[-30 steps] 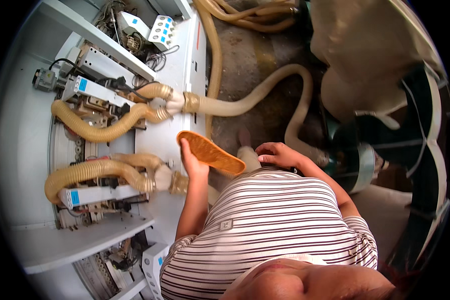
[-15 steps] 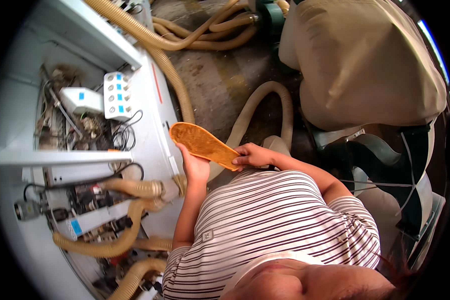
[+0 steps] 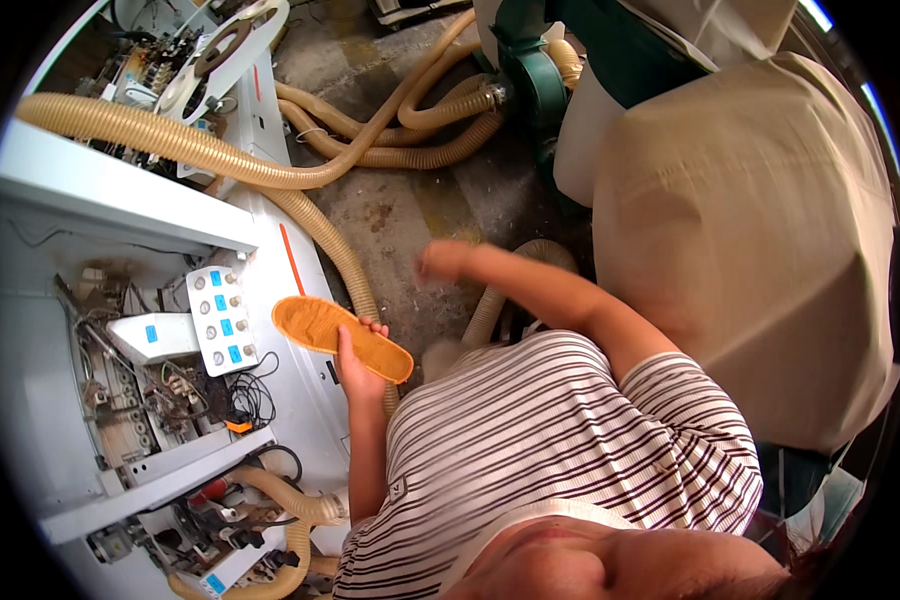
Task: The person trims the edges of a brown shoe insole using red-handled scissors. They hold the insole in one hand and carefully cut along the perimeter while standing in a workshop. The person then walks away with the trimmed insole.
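White machine (image 3: 90,330) far left, covers off, wiring and brackets exposed. A small control box (image 3: 220,320) with blue buttons and knobs sits on its front, just left of the insole. Tan corrugated hose (image 3: 170,150) runs across the machine top and down past the insole toward the floor; more hoses coil on the concrete floor (image 3: 400,215) above.

Left hand (image 3: 355,365) grips the orange shoe insole (image 3: 340,338) from beneath near its heel end, fingers curled over the edge; the insole lies roughly flat, toe end pointing left toward the control box, held in air beside the machine, touching nothing else.

Change from half a second ago: the right hand (image 3: 440,260) has come off the insole. Then it touched the insole's right end; now it is up and away over the floor, motion-blurred, holding nothing as far as visible, whether loosely closed or released cannot be told. So the insole is now carried by the left hand alone. The view has also swung, more of the machine top in sight.

Right side: green dust-collector body (image 3: 540,80) and large beige filter bag (image 3: 750,230) beside the person's striped shirt (image 3: 560,440).
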Motion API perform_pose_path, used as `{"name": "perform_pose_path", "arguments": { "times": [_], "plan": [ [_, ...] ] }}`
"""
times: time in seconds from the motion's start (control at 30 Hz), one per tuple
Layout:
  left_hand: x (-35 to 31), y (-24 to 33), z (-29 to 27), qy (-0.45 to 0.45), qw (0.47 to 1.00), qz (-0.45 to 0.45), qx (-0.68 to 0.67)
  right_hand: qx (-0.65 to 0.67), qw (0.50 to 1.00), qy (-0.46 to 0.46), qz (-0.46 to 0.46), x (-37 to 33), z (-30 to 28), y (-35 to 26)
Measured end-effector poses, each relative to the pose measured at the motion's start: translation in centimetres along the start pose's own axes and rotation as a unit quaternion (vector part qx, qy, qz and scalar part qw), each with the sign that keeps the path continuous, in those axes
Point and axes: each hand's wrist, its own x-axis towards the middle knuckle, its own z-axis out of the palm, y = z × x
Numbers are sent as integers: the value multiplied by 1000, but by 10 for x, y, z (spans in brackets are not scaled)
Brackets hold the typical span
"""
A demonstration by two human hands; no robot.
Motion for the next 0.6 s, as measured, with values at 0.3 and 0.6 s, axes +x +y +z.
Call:
{"name": "perform_pose_path", "arguments": {
  "times": [0.3,0.6],
  "plan": [
    [179,12,7,158,962,55,217,133,846,325,401,57,-119,275],
    [475,193,17,273,882,271,273,227,872,337,274,276,-336,419]
  ]
}}
